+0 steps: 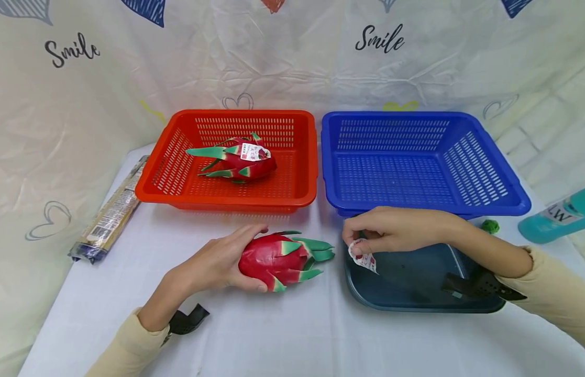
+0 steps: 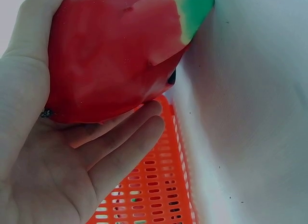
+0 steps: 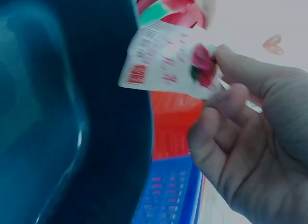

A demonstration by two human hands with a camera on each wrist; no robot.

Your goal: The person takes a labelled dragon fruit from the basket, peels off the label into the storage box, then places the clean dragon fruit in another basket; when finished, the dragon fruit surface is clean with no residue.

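My left hand (image 1: 220, 263) grips a red dragon fruit (image 1: 273, 259) by its rounded end, thumb on the near side. The fruit's green-tipped leaves point right, and it lies on the white cloth. In the left wrist view, red skin (image 2: 110, 55) fills the space between thumb and fingers. Over the left end of a dark teal tray (image 1: 405, 283), my right hand (image 1: 398, 229) pinches a white printed sticker (image 3: 163, 60) between thumb and fingertips. That sticker carries a small dragon fruit picture and a barcode. Another dragon fruit (image 1: 238, 162), with a similar label on it, sits in the red basket (image 1: 226, 200).
Right of the red basket stands a blue basket (image 1: 391, 173). A long printed packet (image 1: 114, 209) lies at the table's left edge. On the right are a turquoise bottle (image 1: 561, 214) and a small green object (image 1: 490, 226) behind my right forearm.
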